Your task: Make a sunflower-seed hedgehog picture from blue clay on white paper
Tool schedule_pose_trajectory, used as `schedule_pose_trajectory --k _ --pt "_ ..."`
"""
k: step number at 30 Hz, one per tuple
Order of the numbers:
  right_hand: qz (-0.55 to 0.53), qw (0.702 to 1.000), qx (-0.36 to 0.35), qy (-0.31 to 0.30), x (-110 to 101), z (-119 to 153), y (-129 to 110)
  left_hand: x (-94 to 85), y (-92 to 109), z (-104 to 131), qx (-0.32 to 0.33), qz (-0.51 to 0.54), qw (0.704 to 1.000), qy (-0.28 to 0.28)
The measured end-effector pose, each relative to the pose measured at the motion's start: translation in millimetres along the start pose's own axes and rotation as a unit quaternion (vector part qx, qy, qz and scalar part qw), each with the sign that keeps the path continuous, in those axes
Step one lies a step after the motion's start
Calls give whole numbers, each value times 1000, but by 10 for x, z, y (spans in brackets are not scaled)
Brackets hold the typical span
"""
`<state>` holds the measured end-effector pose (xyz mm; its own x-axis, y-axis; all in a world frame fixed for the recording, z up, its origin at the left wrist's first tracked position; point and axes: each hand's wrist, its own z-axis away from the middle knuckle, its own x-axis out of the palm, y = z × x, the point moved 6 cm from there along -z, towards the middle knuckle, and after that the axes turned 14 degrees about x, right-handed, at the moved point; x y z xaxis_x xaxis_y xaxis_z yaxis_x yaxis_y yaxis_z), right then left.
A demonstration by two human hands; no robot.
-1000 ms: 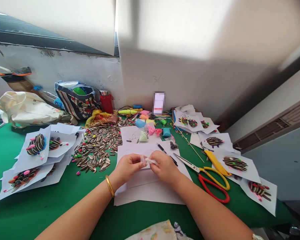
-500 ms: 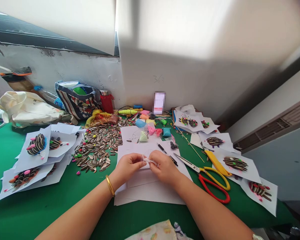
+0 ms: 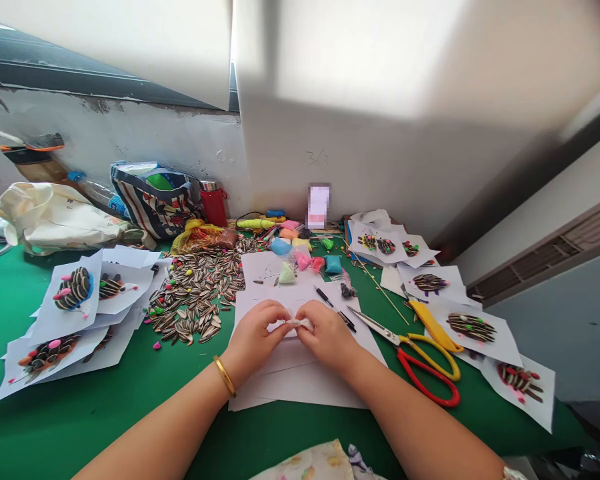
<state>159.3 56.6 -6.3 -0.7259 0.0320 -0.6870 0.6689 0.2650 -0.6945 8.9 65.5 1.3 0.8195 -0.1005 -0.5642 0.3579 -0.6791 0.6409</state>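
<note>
Between my hands is a small, crumpled, see-through plastic bag (image 3: 295,323), pinched from both sides; its contents are too hidden to make out. My left hand (image 3: 259,331), with a gold bangle at the wrist, grips one side between thumb and forefinger. Closed round the other side is my right hand (image 3: 329,331), its fingers curled. Both hands hover over white paper sheets (image 3: 300,380). Just beyond them lie black pens (image 3: 336,309) and small bags of coloured clay, among them a blue one (image 3: 333,265) and a pale green one (image 3: 287,273).
Sunflower seeds (image 3: 195,293) are heaped on the green table (image 3: 130,420). Seed-and-clay pictures lie left (image 3: 75,293) and right (image 3: 473,327). Scissors (image 3: 405,347) and a yellow cutter (image 3: 433,325) rest at right. Behind stand a red flask (image 3: 213,205), bags and a phone (image 3: 319,205).
My fingers have shifted slightly on the plastic bag, and the left hand has turned a little. Both hands still grip it in nearly the same place.
</note>
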Motion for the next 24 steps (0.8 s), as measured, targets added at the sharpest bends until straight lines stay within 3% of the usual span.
schedule_pose_trajectory --k 4,13,19,24 --pt "2 1000 6 12 -41 -15 7 -46 75 10 44 -41 998 22" --pt "-13 1000 -19 1 35 14 -9 7 -3 26 18 -49 999 -13" --pt "35 999 3 12 -2 -19 28 -53 110 28 76 -84 993 32" --pt "37 999 12 17 -33 -37 73 -100 114 14 71 -76 993 48"
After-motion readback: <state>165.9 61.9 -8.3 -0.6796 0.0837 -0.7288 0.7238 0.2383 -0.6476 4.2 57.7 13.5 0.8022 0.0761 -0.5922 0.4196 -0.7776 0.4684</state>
